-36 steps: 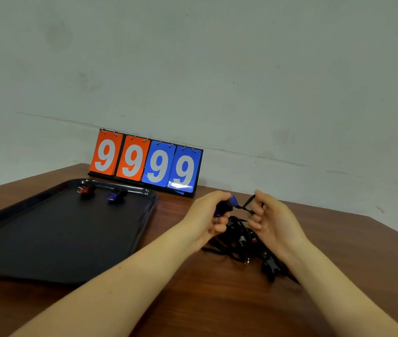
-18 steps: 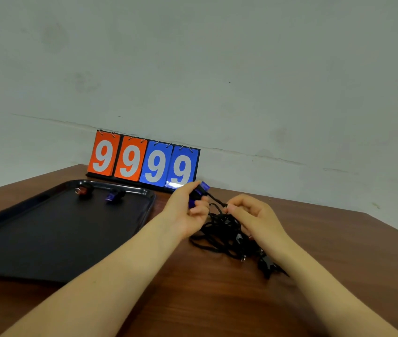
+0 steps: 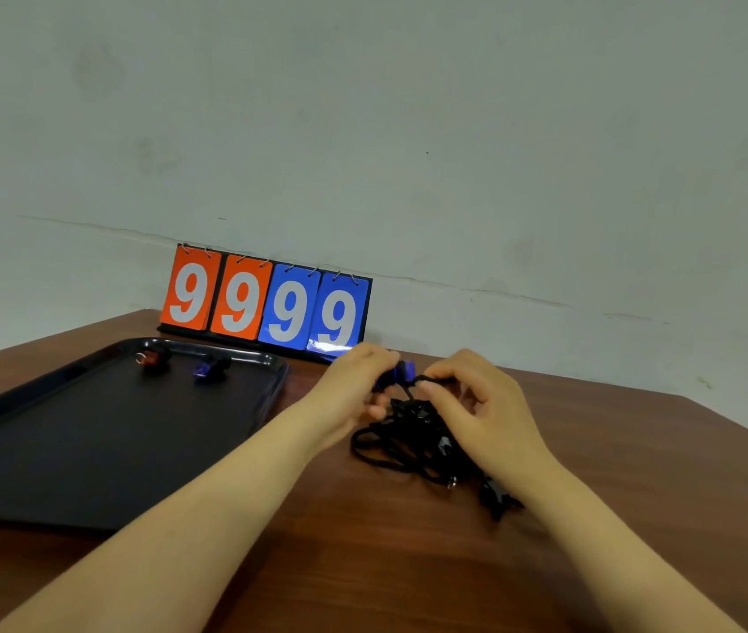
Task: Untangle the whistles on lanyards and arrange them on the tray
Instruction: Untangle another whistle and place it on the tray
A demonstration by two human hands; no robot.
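Observation:
A tangle of black lanyards point(image 3: 413, 443) lies on the wooden table between my hands. My left hand point(image 3: 353, 395) grips a blue whistle point(image 3: 401, 373) just above the tangle. My right hand point(image 3: 481, 404) pinches the black cord next to that whistle. A black whistle point(image 3: 495, 498) sticks out of the tangle by my right wrist. The black tray point(image 3: 43, 450) lies at the left; a red whistle point(image 3: 150, 358) and a blue whistle point(image 3: 207, 368) sit at its far end.
A flip scoreboard point(image 3: 267, 303) showing 9999 in orange and blue stands against the wall behind the tray. The table's right edge point(image 3: 737, 431) runs diagonally at the right. Bare wood lies in front of my arms.
My left hand with the blue whistle went left and up, then came back toward my right hand. My right hand has kept its pinch on the cord above the tangle.

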